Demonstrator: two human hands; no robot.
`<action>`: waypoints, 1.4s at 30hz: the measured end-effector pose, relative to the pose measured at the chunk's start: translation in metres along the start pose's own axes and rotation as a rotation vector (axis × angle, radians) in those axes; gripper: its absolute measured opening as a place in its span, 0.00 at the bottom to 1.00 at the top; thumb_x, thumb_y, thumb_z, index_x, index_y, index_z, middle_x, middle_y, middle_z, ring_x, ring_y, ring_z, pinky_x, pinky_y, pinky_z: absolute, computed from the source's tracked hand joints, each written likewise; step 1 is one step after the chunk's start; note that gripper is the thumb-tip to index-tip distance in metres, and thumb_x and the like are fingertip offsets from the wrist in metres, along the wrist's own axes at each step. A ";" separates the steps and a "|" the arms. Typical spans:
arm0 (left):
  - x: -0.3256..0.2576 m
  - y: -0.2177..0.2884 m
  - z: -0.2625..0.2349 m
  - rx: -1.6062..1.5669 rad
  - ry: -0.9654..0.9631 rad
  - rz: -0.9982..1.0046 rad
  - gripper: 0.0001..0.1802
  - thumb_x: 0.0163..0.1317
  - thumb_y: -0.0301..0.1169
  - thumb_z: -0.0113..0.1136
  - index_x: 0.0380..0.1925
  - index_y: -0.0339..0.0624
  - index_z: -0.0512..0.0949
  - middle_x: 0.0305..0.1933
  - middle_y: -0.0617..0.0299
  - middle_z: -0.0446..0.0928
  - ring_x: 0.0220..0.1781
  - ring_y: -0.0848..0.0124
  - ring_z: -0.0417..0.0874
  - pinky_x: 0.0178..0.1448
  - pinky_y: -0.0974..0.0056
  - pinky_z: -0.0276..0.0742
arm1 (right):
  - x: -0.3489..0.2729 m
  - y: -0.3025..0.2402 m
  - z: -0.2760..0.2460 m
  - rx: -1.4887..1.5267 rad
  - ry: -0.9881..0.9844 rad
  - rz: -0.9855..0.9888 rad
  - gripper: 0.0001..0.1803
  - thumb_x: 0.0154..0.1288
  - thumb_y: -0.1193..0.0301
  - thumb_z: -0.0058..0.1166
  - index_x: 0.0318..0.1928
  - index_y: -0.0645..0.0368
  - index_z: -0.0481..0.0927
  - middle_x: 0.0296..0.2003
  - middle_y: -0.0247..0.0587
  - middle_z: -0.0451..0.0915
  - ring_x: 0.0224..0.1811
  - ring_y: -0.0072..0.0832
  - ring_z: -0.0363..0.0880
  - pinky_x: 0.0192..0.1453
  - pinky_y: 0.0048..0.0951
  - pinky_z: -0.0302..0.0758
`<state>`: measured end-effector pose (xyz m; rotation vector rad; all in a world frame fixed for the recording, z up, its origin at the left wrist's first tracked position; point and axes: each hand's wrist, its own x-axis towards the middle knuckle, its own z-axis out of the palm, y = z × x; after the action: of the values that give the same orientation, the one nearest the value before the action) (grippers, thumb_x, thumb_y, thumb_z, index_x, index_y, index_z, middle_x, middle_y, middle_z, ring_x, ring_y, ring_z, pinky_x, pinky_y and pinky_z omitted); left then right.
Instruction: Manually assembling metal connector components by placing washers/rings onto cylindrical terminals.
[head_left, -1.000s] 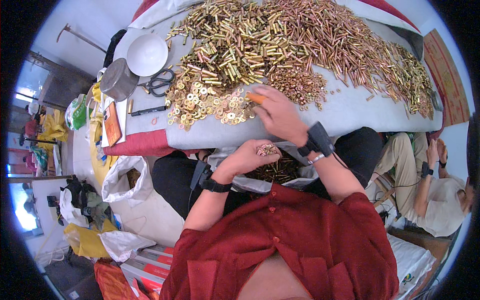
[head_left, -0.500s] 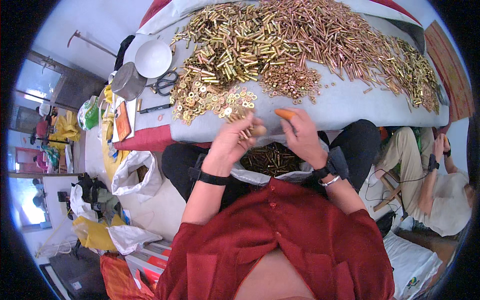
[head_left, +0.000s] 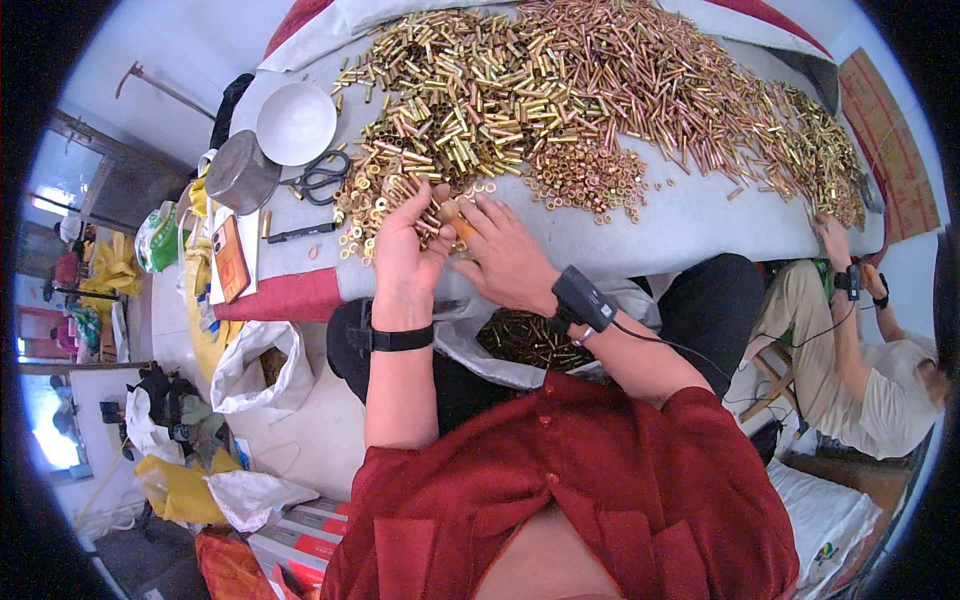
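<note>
My left hand (head_left: 408,240) is closed around a bunch of slim copper-coloured bolts (head_left: 432,207), their ends poking out between its fingers. A tan cover shows on one of its fingertips. Right beside it, my right hand (head_left: 508,250) reaches in with fingers stretched out, an orange cover on one finger. Nothing can be made out in its grasp. Both hands are over the near edge of a pile of yellow washers (head_left: 352,215), partly hidden by my left hand. Small copper-coloured nuts (head_left: 590,180) lie to the right, and brass tubes (head_left: 470,110) are heaped behind.
More bolts (head_left: 660,80) cover the table's far right. At the left are a white bowl (head_left: 296,123), metal pot (head_left: 242,172), black scissors (head_left: 322,177), marker (head_left: 303,233) and orange phone (head_left: 230,260). An open sack of bolts (head_left: 535,338) sits between my knees. Another person (head_left: 870,370) works at right.
Both hands have moved left and forward, from the table's front edge to the washers, and come together. My left hand still holds the bolts. The other person's hand has reached onto the table.
</note>
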<state>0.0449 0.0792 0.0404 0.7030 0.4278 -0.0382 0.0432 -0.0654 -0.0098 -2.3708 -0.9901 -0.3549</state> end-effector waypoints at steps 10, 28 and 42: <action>-0.014 -0.029 0.011 0.232 -0.027 -0.024 0.08 0.60 0.33 0.60 0.37 0.44 0.75 0.30 0.64 0.77 0.24 0.76 0.77 0.20 0.75 0.70 | 0.000 0.048 -0.042 -0.074 0.328 0.091 0.16 0.50 0.75 0.57 0.42 0.59 0.73 0.42 0.45 0.73 0.47 0.43 0.70 0.50 0.40 0.67; -0.017 -0.059 0.019 0.225 -0.069 -0.229 0.09 0.62 0.35 0.57 0.38 0.45 0.74 0.30 0.63 0.78 0.24 0.74 0.79 0.20 0.72 0.71 | 0.038 0.066 -0.046 0.101 0.286 0.288 0.07 0.56 0.76 0.54 0.37 0.56 0.77 0.36 0.38 0.77 0.38 0.34 0.75 0.43 0.31 0.71; -0.034 -0.076 0.023 0.581 -0.227 -0.227 0.12 0.59 0.35 0.61 0.36 0.38 0.76 0.29 0.62 0.78 0.22 0.75 0.80 0.17 0.74 0.70 | -0.054 0.023 -0.068 0.992 0.351 0.675 0.13 0.64 0.73 0.52 0.48 0.62 0.75 0.35 0.35 0.80 0.35 0.17 0.75 0.41 0.21 0.73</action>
<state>0.0090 0.0026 0.0219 1.2040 0.2739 -0.4675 0.0198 -0.1494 0.0138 -1.5029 -0.0807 0.0099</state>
